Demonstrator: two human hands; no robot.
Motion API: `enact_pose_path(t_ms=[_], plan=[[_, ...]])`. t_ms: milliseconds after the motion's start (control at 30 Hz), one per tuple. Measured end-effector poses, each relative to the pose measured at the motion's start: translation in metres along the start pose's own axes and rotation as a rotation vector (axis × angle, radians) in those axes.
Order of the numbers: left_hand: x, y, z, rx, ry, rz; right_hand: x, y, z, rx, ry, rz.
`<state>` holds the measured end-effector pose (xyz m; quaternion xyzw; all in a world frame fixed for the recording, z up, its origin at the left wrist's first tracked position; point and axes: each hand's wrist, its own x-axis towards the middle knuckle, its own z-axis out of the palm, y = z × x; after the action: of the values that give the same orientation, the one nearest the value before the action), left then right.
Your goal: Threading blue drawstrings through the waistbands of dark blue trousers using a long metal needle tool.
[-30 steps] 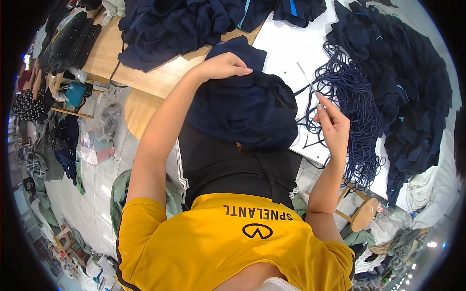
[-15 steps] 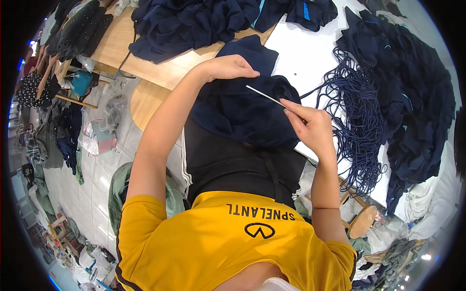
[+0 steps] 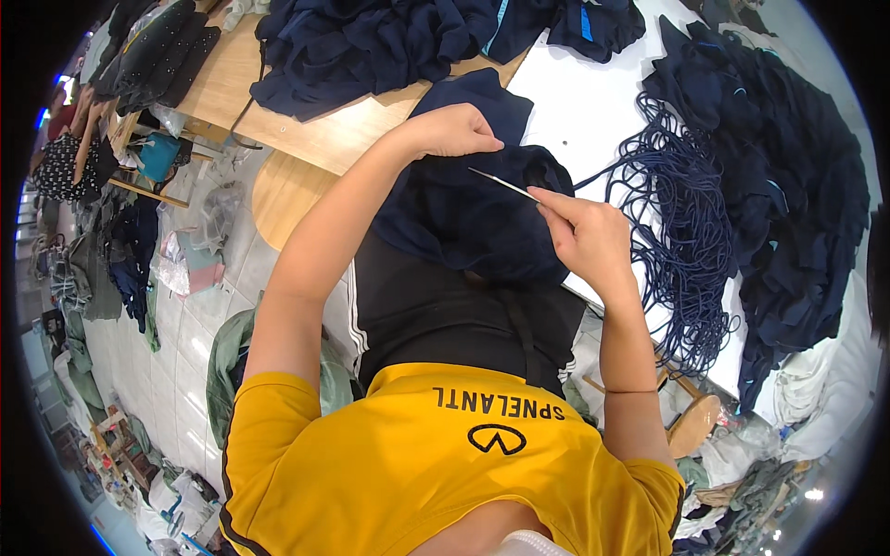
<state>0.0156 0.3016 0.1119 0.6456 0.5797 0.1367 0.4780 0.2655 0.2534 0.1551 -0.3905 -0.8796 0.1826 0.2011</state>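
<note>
Navy pile (image 3: 362, 56): lay bunched on the wooden tabletop (image 3: 232, 88).
Left hand (image 3: 456, 132): my thumb and fingers were pinched on the navy garment (image 3: 454, 218) at its upper edge.
Navy garment: lay gathered over my lap.
Thin rod (image 3: 501, 183): slanted above the garment — tip toward my left hand.
Right hand (image 3: 593, 232): clamped on the rod's near end.
Navy cords (image 3: 681, 204): lay tangled — right of both hands.

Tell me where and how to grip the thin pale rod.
Pinch the thin pale rod near its lower right end, probably from the right: it is slim and straight, the right hand pinches it there, and its free tip points up and left.
</note>
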Motion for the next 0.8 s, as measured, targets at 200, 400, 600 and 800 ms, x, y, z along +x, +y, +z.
enact_pose_path(t_ms=[200,400,600,800], plan=[[0.000,-0.004,0.005,-0.035,0.028,0.029,-0.001,0.004,0.002,-0.002,0.011,0.003],[-0.001,0.004,0.008,0.056,-0.005,0.024,0.000,0.006,0.000,0.007,-0.048,0.037],[-0.003,0.008,0.009,-0.020,-0.036,0.046,-0.001,0.009,0.001,0.152,-0.130,0.187],[0.009,-0.008,0.019,-0.254,0.173,-0.023,-0.005,0.004,0.021,0.220,-0.073,0.343]])
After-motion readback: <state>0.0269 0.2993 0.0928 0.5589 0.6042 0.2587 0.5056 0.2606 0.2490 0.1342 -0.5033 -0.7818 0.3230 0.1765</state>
